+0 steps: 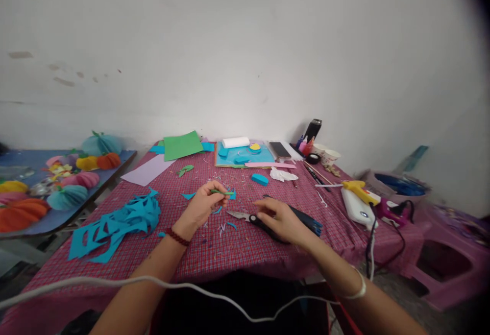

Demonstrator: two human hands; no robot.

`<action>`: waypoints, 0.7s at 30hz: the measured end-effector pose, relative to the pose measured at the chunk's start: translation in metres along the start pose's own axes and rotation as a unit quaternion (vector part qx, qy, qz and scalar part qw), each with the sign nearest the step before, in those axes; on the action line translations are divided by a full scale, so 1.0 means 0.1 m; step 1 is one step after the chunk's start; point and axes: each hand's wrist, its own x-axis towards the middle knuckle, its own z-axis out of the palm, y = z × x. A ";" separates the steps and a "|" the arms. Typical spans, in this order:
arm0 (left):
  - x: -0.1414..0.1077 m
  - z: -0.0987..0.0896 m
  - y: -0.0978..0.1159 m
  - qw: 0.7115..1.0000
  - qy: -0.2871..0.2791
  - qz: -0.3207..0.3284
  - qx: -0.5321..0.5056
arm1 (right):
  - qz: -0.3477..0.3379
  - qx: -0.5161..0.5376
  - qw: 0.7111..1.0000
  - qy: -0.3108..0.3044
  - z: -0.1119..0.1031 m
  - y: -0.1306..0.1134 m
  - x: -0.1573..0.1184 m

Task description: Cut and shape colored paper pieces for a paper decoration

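Pinched between the fingertips of my left hand is a thin green strip, held just above the checked tablecloth. My right hand rests over the black handles of a pair of scissors, whose blades point left, with its fingers loosely spread. Whether it grips the handles is hard to make out. Small blue and white paper scraps lie between the two hands. Green leaf-shaped pieces sit farther back, left of centre.
Cut blue paper lies on the left. A blue board, a phone and a blue piece are behind my hands. A yellow glue gun is at right. A white cable crosses in front of my body.
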 end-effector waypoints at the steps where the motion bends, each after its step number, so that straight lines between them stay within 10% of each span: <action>1: -0.01 0.01 0.01 0.999 -0.003 0.019 0.031 | 0.018 0.063 0.998 -0.007 0.06 -0.02 0.09; 7: -0.02 0.05 0.01 0.979 -0.044 0.107 0.168 | 0.111 0.347 0.927 -0.095 0.37 -0.12 0.54; 15: 0.09 -0.08 -0.06 0.995 0.089 -0.025 -0.033 | 0.052 0.356 0.932 0.038 0.53 0.08 0.74; 21: 0.08 -0.05 -0.06 0.996 0.029 -0.084 0.019 | 0.041 0.328 0.943 0.031 0.51 0.13 0.71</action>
